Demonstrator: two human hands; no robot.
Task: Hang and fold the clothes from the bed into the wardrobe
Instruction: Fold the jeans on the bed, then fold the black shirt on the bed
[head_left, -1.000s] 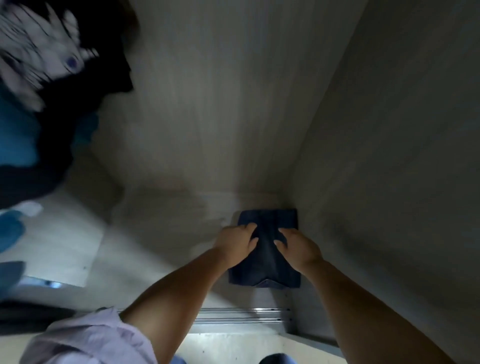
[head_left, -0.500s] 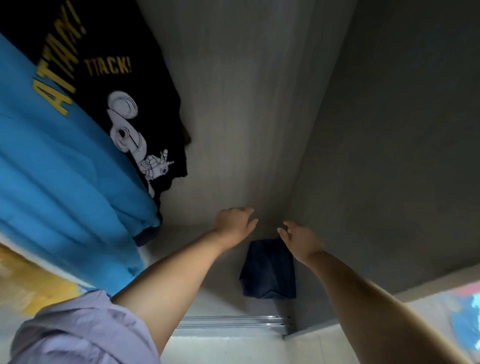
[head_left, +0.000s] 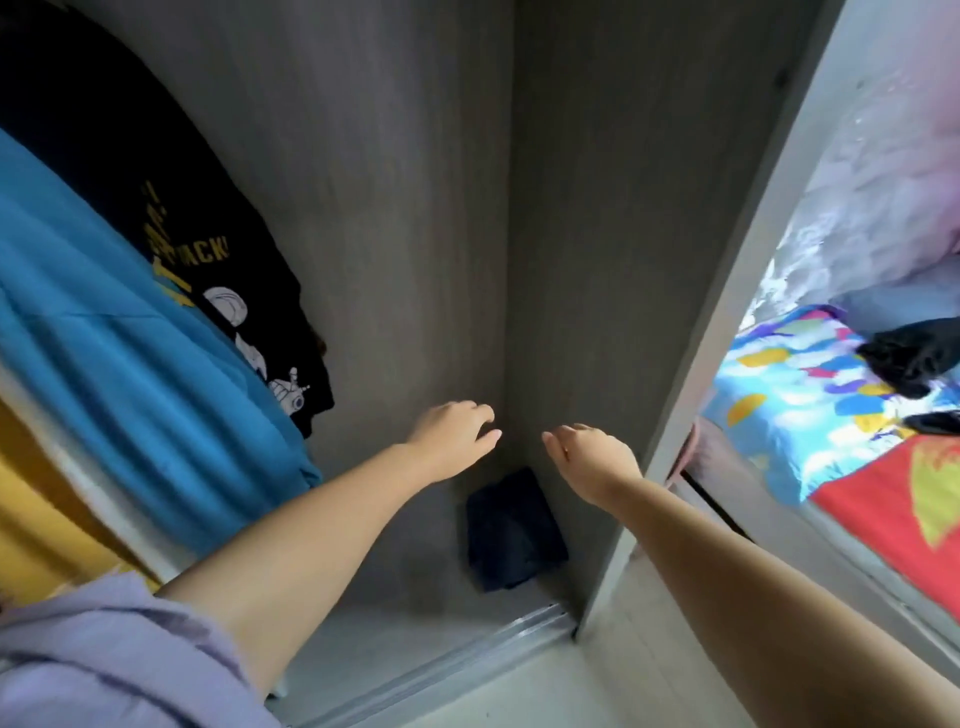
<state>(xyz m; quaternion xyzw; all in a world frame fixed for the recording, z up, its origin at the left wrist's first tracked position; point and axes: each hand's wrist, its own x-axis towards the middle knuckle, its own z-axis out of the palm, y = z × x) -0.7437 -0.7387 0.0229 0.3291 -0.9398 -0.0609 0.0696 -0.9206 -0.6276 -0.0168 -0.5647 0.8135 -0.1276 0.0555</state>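
I have let go of the folded dark cloth (head_left: 511, 532); a second ago both hands pressed it down, and now it lies alone in the right back corner of the wardrobe (head_left: 597, 260) floor. My left hand (head_left: 452, 441) and right hand (head_left: 592, 457) hang above it, fingers loose, holding nothing. That piece looks done. More dark clothes (head_left: 914, 356) wait on the bed (head_left: 810, 410).

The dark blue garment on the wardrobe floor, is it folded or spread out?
Folded. The dark blue garment lies as a compact rectangle in the wardrobe floor's back right corner; neither hand touches it.
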